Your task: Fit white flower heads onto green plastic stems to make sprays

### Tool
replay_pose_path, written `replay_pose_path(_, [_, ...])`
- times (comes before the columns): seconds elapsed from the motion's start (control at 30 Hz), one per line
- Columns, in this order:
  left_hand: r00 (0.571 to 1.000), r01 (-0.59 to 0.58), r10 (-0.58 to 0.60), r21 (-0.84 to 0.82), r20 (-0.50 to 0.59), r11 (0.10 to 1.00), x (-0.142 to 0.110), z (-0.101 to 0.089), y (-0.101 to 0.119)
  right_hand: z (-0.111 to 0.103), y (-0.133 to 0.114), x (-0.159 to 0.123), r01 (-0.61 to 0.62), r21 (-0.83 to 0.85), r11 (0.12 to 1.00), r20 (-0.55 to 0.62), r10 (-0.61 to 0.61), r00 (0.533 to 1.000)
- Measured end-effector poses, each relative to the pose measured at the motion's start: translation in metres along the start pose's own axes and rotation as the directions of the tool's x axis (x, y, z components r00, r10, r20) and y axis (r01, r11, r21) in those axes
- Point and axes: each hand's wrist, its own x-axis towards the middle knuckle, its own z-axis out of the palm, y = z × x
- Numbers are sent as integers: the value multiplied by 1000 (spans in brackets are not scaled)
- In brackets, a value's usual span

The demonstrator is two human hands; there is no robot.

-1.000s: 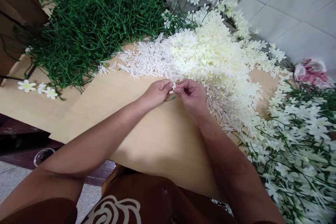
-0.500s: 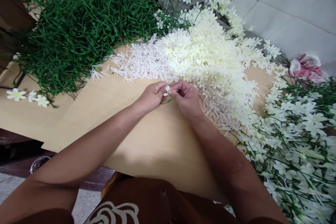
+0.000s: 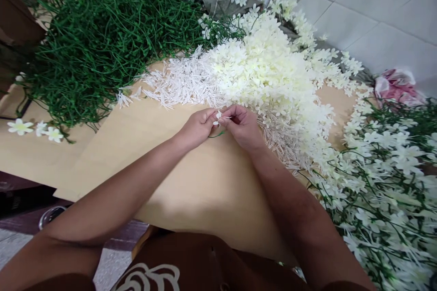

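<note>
Head view: the left hand (image 3: 198, 129) is pinching the edge of one small white flower (image 3: 219, 115) between thumb and forefinger, while the right hand (image 3: 245, 128) is pinching one thin white strand (image 3: 227, 117) beside it; the two sets of fingers are nearly meeting around the flower, above the bench (image 3: 205, 182). One green stem (image 3: 220, 134) is curving out below the left fingers, and whether they are gripping it I cannot tell. The step in hand seems to be fine fingertip work, fitting strand and flower to each other; the next move is probably calling for a light, steady pinch that spares the petals. Just beyond the fingers, one pile of white strands (image 3: 187, 79) is touching one large pile of loose flowers (image 3: 273, 68), the pieces overlapping too much for counting. Farther left, one pile of green stems (image 3: 119, 41) is spreading, also uncountable, with three open flowers (image 3: 41, 128) lying near its lower left edge. At the right, one heap of stemmed flowers (image 3: 382, 191) is sprawling, too tangled to count, and one pink-and-white bundle (image 3: 398, 88) is resting near the wall (image 3: 368, 4).
</note>
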Motion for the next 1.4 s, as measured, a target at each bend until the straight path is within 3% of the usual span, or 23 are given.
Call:
replay_pose_path(0.17, [998, -37, 41, -79, 57, 996, 1, -4, 3, -10, 2, -3, -93, 156, 983, 81, 81, 993])
replay_pose_path(0.43, [990, -86, 92, -68, 102, 994, 0, -6, 2, -8, 0, -4, -156, 237, 959, 78, 142, 987])
replay_pose_path(0.73, [984, -127, 118, 60, 134, 990, 1, -5, -1, -10, -6, 0, -286, 213, 934, 109, 268, 957])
replay_pose_path(1.1, [978, -188, 163, 213, 128, 959, 0, -4, -6, -7, 1, 1, -258, 171, 951, 102, 243, 965])
replay_pose_path(1.2, [980, -152, 133, 131, 145, 980, -2, -4, -1, -11, -8, -1, -257, 109, 960, 105, 246, 964])
replay_pose_path(1.27, [971, -133, 101, 134, 217, 982, -6, -6, 6, -19, -22, -4, -269, -15, 963, 162, 267, 950])
replay_pose_path(1.33, [947, -147, 75, 216, 312, 965, -9, -10, 13, -32, -39, -8, -248, -163, 955, 217, 280, 935])
replay_pose_path(1.4, [919, -184, 47, 320, 391, 929, -12, -14, 17, -45, -53, -12, -204, -291, 935, 190, 266, 945])
